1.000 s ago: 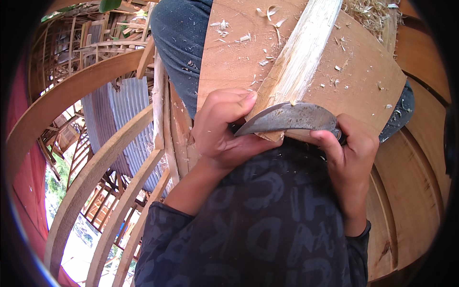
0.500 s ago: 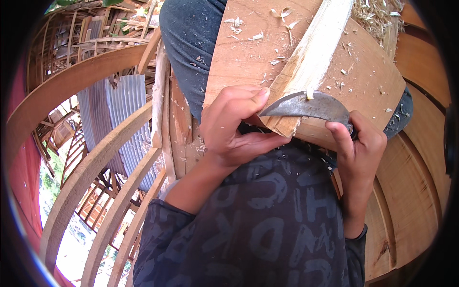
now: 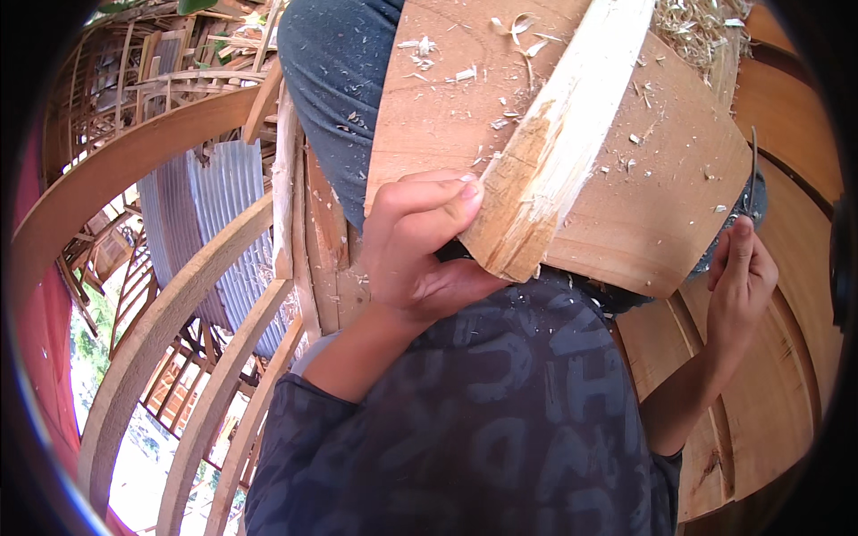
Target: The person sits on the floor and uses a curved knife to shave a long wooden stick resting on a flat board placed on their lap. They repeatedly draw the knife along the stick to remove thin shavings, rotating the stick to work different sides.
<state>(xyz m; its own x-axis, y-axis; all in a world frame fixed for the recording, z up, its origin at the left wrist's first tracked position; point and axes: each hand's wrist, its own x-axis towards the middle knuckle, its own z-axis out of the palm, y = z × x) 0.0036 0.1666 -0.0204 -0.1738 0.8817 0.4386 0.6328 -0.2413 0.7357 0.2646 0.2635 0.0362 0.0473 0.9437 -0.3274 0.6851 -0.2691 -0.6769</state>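
A long pale piece of wood (image 3: 572, 125) lies slantwise over a flat brown board (image 3: 661, 205) on my lap. Its near end is rough and yellowish, and its upper face is whiter. My left hand (image 3: 420, 246) grips this near end from the left side, thumb against the wood. Off to the right of the board, my right hand (image 3: 744, 263) is closed around the handle of a curved knife (image 3: 753, 165). The blade points away from me and shows almost edge-on, apart from the wood. The handle is hidden in my fingers.
Loose shavings (image 3: 424, 54) are scattered over the board, with a thicker heap (image 3: 693, 40) at the far right. Curved wooden ribs (image 3: 174, 313) stand on the left, with corrugated metal sheets (image 3: 223, 241) beyond them. Curved planks (image 3: 751, 393) line the right side.
My right hand has drawn the curved knife off the wood's near end and out to the right, turning the blade edge-on. My left hand keeps its grip, shifted slightly left.
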